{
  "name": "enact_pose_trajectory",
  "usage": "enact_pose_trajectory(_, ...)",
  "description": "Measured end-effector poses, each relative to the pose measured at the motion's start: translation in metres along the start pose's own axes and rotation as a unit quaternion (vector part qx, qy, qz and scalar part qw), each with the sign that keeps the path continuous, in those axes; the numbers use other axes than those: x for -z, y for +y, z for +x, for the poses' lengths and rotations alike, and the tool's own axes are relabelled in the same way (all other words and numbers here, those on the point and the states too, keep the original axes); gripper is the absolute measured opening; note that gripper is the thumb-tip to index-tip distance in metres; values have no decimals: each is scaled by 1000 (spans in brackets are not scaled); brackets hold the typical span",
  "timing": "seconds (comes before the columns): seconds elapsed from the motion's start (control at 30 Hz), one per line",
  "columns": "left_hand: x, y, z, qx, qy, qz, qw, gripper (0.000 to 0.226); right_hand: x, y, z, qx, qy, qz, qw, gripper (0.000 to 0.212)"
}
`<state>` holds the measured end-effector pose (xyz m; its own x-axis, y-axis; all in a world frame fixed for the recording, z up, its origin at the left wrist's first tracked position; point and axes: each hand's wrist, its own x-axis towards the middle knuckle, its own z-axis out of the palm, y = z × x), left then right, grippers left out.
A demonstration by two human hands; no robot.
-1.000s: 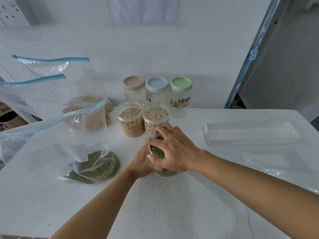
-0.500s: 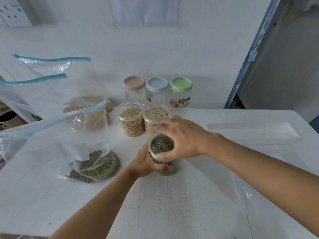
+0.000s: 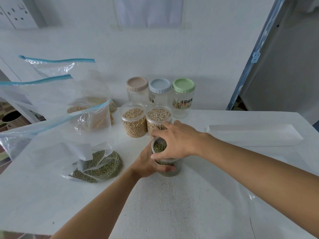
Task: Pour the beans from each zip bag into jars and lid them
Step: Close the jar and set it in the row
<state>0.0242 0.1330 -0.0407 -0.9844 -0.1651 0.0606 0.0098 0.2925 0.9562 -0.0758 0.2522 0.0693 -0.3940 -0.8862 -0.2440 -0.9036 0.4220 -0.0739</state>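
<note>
Home kitchen corner: pastel-lidded storage jars [image 3: 160, 94] on a white table [image 3: 172, 204], wall sockets [image 3: 15, 14] (top left).

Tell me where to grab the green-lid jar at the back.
Its body, from the right. The green-lid jar stands upright with that side free; the blue-lid jar crowds its left and the white-bean jar stands front-left. Its ribbed lid, from above, also works.

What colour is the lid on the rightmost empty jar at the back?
Light green lid, clearest in the head view, the only one.
</note>
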Motion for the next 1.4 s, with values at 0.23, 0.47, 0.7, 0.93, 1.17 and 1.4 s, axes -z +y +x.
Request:
enact_pose_trajectory(0.23,0,-2,1,18,-2,-7,1000,82,12,7,6,105,-31,64,992,78)
enact_pose_trajectory(0.47,-2,6,-1,-1,9,-31,999,86,15,25,10,177,-61,126,974,79)
enact_pose_trajectory(0.7,-1,-1,3,-26,0,-34,999,88,15,31,11,157,-46,125,979,79)
enact_pose_trajectory(0.93,-1,-1,3,-2,4,-40,999,88,17,19,3,100,-3,55,993,78)
enact_pose_trajectory(1.17,-2,0,4,-9,-9,-48,999,87,21,10,0,91,30,17,995,70)
enact_pose_trajectory(1.4,-1,-3,3,15,-6,-93,996,88,10,7,1,48,48,-26,997,70)
